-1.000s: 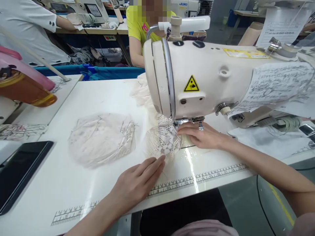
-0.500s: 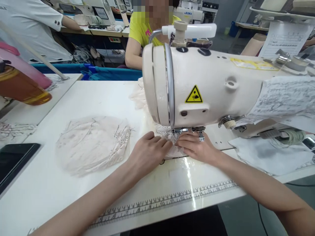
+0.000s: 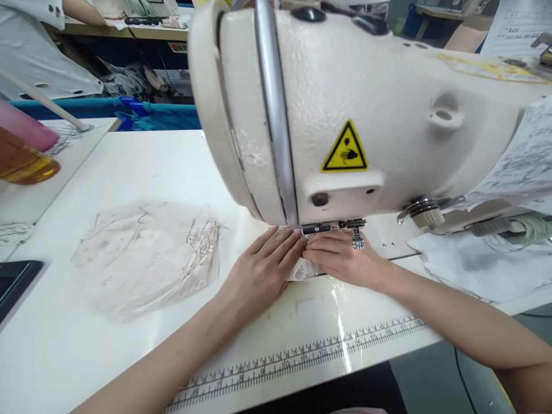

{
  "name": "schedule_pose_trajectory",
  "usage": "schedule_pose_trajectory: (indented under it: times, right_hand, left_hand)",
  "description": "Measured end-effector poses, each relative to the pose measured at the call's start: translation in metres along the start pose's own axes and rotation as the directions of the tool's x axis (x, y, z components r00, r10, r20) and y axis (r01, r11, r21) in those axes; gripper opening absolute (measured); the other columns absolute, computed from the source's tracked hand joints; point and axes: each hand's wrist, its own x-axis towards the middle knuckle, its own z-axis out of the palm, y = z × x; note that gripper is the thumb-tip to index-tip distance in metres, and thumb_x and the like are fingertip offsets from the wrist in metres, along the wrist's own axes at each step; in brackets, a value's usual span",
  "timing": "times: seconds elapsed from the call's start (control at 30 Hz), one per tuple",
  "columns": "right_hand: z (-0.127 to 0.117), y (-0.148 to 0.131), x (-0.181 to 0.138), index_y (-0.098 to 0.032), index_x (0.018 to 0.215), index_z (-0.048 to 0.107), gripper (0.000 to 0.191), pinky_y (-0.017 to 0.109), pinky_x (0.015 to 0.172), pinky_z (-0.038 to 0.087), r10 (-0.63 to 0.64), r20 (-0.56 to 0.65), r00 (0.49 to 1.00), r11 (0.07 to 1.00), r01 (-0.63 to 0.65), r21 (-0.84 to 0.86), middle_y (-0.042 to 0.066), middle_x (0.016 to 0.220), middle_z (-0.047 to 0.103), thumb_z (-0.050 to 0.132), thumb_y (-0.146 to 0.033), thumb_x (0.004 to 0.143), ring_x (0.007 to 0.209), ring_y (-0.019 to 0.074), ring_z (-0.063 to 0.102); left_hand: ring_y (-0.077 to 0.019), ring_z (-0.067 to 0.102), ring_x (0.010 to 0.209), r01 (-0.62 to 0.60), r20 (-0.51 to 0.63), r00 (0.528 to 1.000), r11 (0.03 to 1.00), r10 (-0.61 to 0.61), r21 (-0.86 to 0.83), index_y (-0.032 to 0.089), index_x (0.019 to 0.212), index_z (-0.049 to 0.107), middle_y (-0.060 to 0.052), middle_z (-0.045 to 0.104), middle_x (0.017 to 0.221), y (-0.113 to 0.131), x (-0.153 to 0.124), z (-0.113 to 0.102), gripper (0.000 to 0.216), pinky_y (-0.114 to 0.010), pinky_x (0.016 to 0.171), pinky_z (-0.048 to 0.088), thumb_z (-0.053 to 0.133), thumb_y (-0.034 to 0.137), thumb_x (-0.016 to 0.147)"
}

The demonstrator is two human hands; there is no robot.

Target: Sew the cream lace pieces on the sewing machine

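Observation:
A piece of pale, sheer lace fabric (image 3: 302, 269) lies beneath the head of a white sewing machine (image 3: 371, 109). My left hand (image 3: 261, 264) rests flat on it, fingers stretched out towards the needle area. From the other side my right hand (image 3: 347, 259) presses on the fabric, its fingers long and pointing left, close by the left fingertips. The machine head and my hands hide most of the fabric and the needle itself. Left of my hands, a second sheer, pale piece (image 3: 142, 256) with loose dark threads is spread on the white table (image 3: 146, 164).
A printed ruler (image 3: 302, 363) runs along the table's front edge. At the left are a phone (image 3: 17, 284), an amber container (image 3: 30, 161) and a pink bottle (image 3: 32, 129). White cloth (image 3: 483, 267) and a pale green coil (image 3: 528, 231) lie right. Another person's arm (image 3: 84, 11) shows behind.
The view has come closer to the machine. My left hand has gone from curled fingers to lying flat and stretched out. My right hand stays near the needle area.

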Motion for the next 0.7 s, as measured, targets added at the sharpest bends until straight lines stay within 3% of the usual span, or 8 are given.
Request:
schedule_pose_trajectory:
  times: [0.3, 0.7]
  right_hand:
    - [0.016, 0.003, -0.008, -0.023, 0.095, 0.065, 0.025, 0.030, 0.080, 0.050, 0.005, 0.043, 0.999, 0.997, -0.009, 0.077, 0.000, 0.093, 0.068, 0.047, -0.007, 0.089, 0.091, 0.0135, 0.060]
    - [0.011, 0.004, -0.006, -0.020, 0.092, 0.065, 0.022, 0.026, 0.070, 0.047, 0.034, 0.007, 0.999, 0.999, -0.034, 0.011, 0.001, 0.090, 0.068, 0.045, -0.010, 0.090, 0.086, 0.0126, 0.060]
  left_hand:
    - [-0.0260, 0.056, 0.120, 0.031, 0.044, 0.999, 0.999, -0.030, -0.019, 0.009, 0.126, 0.055, -0.011, 0.057, 0.130, -0.003, 0.000, -0.002, 0.048, -0.049, 0.104, 0.042, 0.041, 0.008, 0.079]
    - [-0.0256, 0.052, 0.123, 0.060, 0.067, 0.996, 0.998, -0.058, -0.019, 0.011, 0.128, 0.053, -0.010, 0.055, 0.133, -0.001, 0.000, 0.001, 0.045, -0.048, 0.107, 0.038, 0.042, 0.015, 0.085]
